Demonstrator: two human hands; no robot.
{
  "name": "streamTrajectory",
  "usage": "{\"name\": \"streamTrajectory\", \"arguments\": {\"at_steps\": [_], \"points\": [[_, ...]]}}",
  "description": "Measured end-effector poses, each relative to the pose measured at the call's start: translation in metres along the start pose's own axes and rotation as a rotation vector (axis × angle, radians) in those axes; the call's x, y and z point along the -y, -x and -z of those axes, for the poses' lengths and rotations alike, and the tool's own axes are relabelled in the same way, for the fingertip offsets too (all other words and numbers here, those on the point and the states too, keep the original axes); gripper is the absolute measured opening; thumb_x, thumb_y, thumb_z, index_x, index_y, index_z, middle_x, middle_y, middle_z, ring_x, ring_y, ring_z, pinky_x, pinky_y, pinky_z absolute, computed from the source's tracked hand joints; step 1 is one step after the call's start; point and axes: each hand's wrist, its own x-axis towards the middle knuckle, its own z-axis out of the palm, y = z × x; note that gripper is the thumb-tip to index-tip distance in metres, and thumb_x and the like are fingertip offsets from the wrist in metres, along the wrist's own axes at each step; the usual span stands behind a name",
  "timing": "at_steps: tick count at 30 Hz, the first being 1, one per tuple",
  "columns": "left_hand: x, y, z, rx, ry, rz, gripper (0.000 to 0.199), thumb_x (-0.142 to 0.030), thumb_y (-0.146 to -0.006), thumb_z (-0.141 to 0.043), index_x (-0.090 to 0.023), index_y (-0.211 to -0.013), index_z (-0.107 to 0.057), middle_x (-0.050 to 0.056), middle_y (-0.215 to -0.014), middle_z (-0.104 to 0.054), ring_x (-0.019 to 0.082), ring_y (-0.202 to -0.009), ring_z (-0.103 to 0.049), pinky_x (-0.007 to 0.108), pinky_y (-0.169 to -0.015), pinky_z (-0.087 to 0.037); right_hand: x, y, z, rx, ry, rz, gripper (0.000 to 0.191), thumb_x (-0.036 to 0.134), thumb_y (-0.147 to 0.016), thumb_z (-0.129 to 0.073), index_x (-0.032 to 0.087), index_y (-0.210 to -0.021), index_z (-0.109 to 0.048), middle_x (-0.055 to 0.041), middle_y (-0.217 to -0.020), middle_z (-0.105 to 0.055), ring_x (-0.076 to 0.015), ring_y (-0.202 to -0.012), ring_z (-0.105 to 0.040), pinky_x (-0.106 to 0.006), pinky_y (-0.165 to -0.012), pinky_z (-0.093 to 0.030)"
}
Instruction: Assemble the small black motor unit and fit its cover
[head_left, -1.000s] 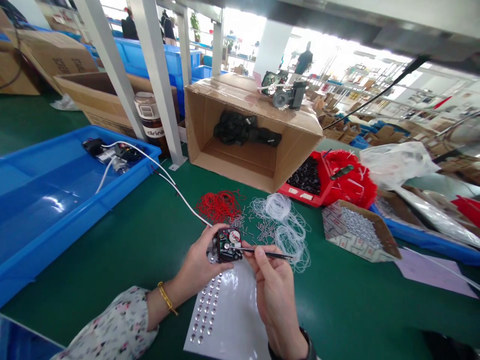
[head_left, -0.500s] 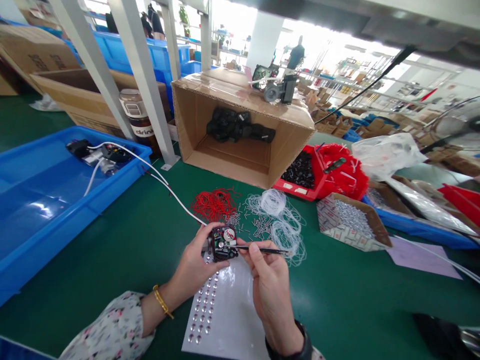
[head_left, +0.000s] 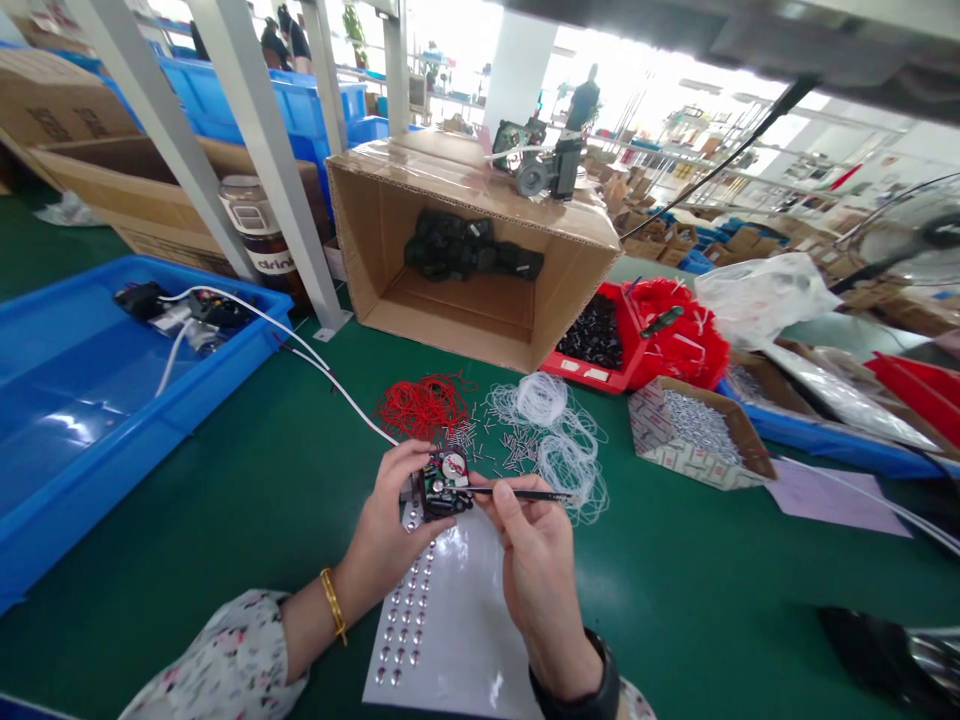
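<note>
My left hand (head_left: 390, 515) grips a small black housing with a circuit board (head_left: 444, 488) by its sides, thumb below and fingers above. A white cable (head_left: 341, 388) runs from behind it up to the left. In my right hand (head_left: 536, 555) are dark tweezers (head_left: 525, 493), pinched between thumb and fingers, their tip touching or just over the board. Beneath both hands lies a white sheet (head_left: 457, 640) with rows of small shiny metal domes (head_left: 403, 635). Behind the housing are red wires (head_left: 424, 405), loose screws (head_left: 519, 448) and coiled clear wires (head_left: 570, 470).
A blue tray (head_left: 247, 365) with assembled parts stands at left. A cardboard box (head_left: 487, 325) on its side holds black parts. To the right are a red bin (head_left: 596, 375), a carton of screws (head_left: 701, 425) and a purple sheet (head_left: 832, 495). A metal post (head_left: 262, 150) rises behind the tray.
The view has shifted slightly, so the background sits a little further left and up. Both hands keep their hold on the housing and tweezers, with the tweezer tip still at the board.
</note>
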Motion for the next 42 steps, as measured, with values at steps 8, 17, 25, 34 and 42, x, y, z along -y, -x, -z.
{"name": "streamTrajectory", "arguments": {"at_steps": [8, 17, 25, 34, 42], "points": [[0.003, -0.001, 0.006, 0.163, -0.257, -0.135, 0.031, -0.015, -0.083, -0.06, -0.023, -0.109, -0.044, 0.011, -0.133, -0.031, 0.024, -0.122, -0.039, 0.044, -0.1, -0.041, -0.003, 0.001, 0.0, 0.014, 0.038, 0.056, 0.022, 0.035, -0.08, -0.067, 0.015, -0.083, -0.056, -0.0076, -0.09, -0.069, -0.0173, -0.08, -0.064, -0.033, -0.079, -0.05], [0.004, -0.005, 0.01, 0.136, -0.361, -0.233, 0.032, -0.019, -0.087, -0.055, -0.022, -0.116, -0.042, 0.014, -0.136, -0.03, 0.024, -0.119, -0.044, 0.037, -0.094, -0.047, 0.065, 0.018, 0.056, -0.35, 0.303, 0.569, 0.017, 0.032, -0.087, -0.055, 0.016, -0.084, -0.056, -0.0041, -0.088, -0.06, -0.0173, -0.079, -0.062, -0.033, -0.074, -0.051], [0.006, 0.0, 0.004, 0.062, -0.207, 0.049, 0.056, -0.029, -0.082, -0.06, -0.024, -0.129, -0.03, 0.013, -0.13, -0.042, 0.027, -0.12, -0.045, 0.049, -0.1, -0.042, 0.029, 0.015, 0.064, 0.023, 1.644, 0.097, 0.056, 0.043, -0.091, -0.036, 0.014, -0.138, -0.031, -0.0168, -0.1, -0.061, -0.0303, -0.079, -0.063, -0.039, -0.066, -0.047], [-0.004, -0.014, 0.005, 0.019, -0.119, 0.275, 0.066, -0.024, -0.062, -0.07, -0.018, -0.121, -0.042, 0.009, -0.117, -0.055, 0.027, -0.107, -0.056, 0.045, -0.098, -0.045, -0.005, 0.003, 0.066, -0.087, 1.634, 0.164, 0.057, 0.034, -0.079, -0.052, 0.016, -0.133, -0.046, -0.022, -0.114, -0.052, -0.0341, -0.078, -0.064, -0.043, -0.064, -0.049], [-0.045, -0.012, 0.003, 0.298, -0.424, -0.032, 0.058, -0.036, -0.066, -0.076, -0.018, -0.113, -0.047, 0.006, -0.1, -0.057, 0.026, -0.095, -0.052, 0.044, -0.083, -0.049, 0.027, 0.009, 0.056, 0.136, -0.188, -0.4, 0.045, 0.039, -0.071, -0.063, 0.028, -0.113, -0.049, 0.0055, -0.065, -0.048, -0.0032, -0.037, -0.025, -0.014, -0.037, -0.015]]}}
